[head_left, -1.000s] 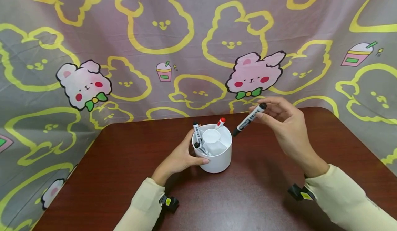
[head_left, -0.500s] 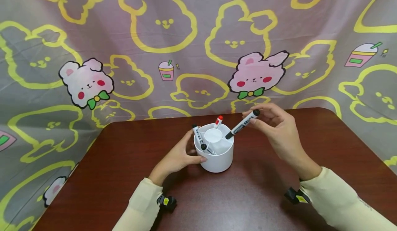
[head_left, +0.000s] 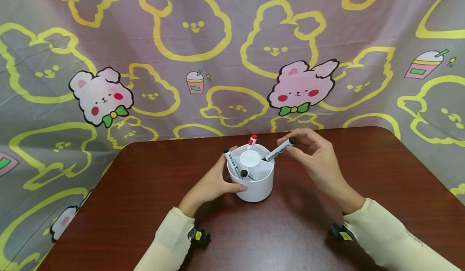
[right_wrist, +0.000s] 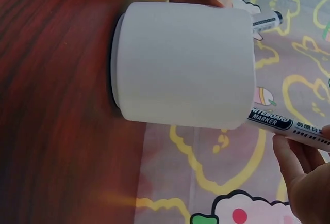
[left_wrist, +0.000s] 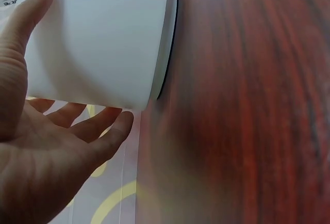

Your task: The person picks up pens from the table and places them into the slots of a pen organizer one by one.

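Observation:
A round white pen holder (head_left: 256, 191) with divided compartments stands on the table. My left hand (head_left: 212, 184) grips its left side, thumb on the front wall and fingers round the back, as the left wrist view shows the holder wall (left_wrist: 98, 38). My right hand (head_left: 314, 162) pinches a black-capped whiteboard marker (head_left: 279, 149) near its upper end. That marker leans with its lower end inside the right compartment. Two black-capped markers, one of them a leaning marker (head_left: 232, 164), sit in the left and front part. A red-capped marker (head_left: 252, 141) stands at the back.
The dark reddish wooden table (head_left: 152, 174) carries the holder near its far edge. Behind it hangs a patterned curtain (head_left: 232, 73) with yellow outlines and cartoon animals. Each wrist wears a small black camera, such as the left wrist camera (head_left: 200, 236).
My right hand has moved left and down, bringing its marker from beside the holder into the right compartment. The holder has turned slightly in my left hand, shifting the markers within it.

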A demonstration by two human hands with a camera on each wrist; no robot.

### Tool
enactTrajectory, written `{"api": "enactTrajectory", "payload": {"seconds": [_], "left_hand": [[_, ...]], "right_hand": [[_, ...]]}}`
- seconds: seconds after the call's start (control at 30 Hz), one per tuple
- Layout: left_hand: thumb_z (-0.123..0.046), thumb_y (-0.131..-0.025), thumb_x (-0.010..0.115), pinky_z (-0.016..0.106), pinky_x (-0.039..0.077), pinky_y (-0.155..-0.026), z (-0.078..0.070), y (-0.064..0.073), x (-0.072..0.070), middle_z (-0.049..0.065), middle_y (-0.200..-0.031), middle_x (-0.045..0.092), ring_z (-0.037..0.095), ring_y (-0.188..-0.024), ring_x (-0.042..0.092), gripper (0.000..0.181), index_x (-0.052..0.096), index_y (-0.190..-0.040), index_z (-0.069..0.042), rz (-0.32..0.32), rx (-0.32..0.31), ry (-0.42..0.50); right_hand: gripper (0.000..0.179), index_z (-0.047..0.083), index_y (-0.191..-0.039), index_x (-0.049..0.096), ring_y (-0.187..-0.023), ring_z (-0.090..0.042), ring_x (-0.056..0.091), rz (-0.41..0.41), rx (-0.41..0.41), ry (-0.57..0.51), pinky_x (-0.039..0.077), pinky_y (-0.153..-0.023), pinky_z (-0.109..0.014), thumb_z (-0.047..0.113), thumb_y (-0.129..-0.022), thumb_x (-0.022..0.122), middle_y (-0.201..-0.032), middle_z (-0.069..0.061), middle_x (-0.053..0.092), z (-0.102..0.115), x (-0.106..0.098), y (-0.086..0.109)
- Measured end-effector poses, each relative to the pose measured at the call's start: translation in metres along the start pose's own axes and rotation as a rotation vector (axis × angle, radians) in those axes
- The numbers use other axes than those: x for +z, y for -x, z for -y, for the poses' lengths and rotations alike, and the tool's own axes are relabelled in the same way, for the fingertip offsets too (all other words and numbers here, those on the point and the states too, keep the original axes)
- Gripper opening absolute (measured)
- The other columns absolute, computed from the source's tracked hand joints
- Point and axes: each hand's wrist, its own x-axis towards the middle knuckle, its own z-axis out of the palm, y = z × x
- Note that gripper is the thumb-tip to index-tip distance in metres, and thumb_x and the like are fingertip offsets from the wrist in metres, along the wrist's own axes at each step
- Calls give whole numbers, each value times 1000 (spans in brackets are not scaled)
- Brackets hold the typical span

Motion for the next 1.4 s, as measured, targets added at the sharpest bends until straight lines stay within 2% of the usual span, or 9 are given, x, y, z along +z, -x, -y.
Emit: {"api": "enactTrajectory", "payload": {"seconds": [0.13,0.2,0.4,0.63,0.87,0.97,1.03,1.23,1.4], "left_hand": [[-9,-77,92,53,25,-124,0,0,1,6,-163,40,26,-148,39,111,24,-165,-16,-8,9,-14],[-10,-77,92,54,23,-125,-1,0,2,6,-165,38,26,-149,38,112,23,-165,-16,-10,3,-20],[-12,-78,92,54,22,-126,-1,1,1,5,-165,37,26,-150,36,113,22,-166,-17,3,-7,-34],[-20,-82,90,54,34,-123,-2,4,-4,4,-167,35,27,-152,35,110,20,-167,-22,27,-28,-44],[-22,-85,87,61,19,-128,-1,5,-6,6,-172,29,31,-159,25,109,18,-169,-18,33,-19,-78],[-20,-86,86,61,19,-128,-1,5,-6,6,-172,29,31,-159,24,108,18,-169,-19,34,-24,-77],[-18,-86,86,59,22,-127,-1,6,-6,6,-171,30,30,-158,26,108,18,-169,-18,34,-26,-65],[-8,-86,85,50,48,-113,-1,4,-5,10,-166,36,33,-147,43,105,18,-168,-17,53,-12,38],[-7,-86,85,45,52,-109,1,3,-3,9,-162,40,32,-142,50,103,22,-166,-21,50,-8,59]], "right_hand": [[23,-6,-121,64,-103,-15,72,5,10,-13,61,-90,-28,-1,-99,68,-111,-4,78,-6,4,0],[22,-4,-121,65,-103,-15,72,5,18,-7,61,-90,-29,0,-99,68,-111,-5,78,-10,6,0],[22,1,-121,70,-107,-13,71,13,36,80,58,-92,-24,3,-99,70,-113,-7,78,-18,11,1],[21,6,-116,76,-105,-10,66,32,57,128,54,-88,-21,4,-96,74,-112,-10,76,-22,15,3],[20,7,-114,77,-101,-11,64,34,69,157,52,-85,-20,5,-95,76,-107,-8,75,-24,17,6],[20,8,-114,77,-102,-10,65,45,72,172,52,-87,-20,5,-95,76,-109,-8,76,-26,17,7],[20,10,-115,77,-104,-10,66,54,78,178,53,-89,-19,5,-96,75,-111,-8,76,-27,17,8],[21,10,-118,77,-108,-9,67,60,96,181,54,-92,-19,6,-97,73,-115,-8,77,-29,16,8],[20,8,-118,77,-109,-6,67,58,94,216,51,-94,-18,8,-99,71,-115,-8,77,-31,16,7]]}}
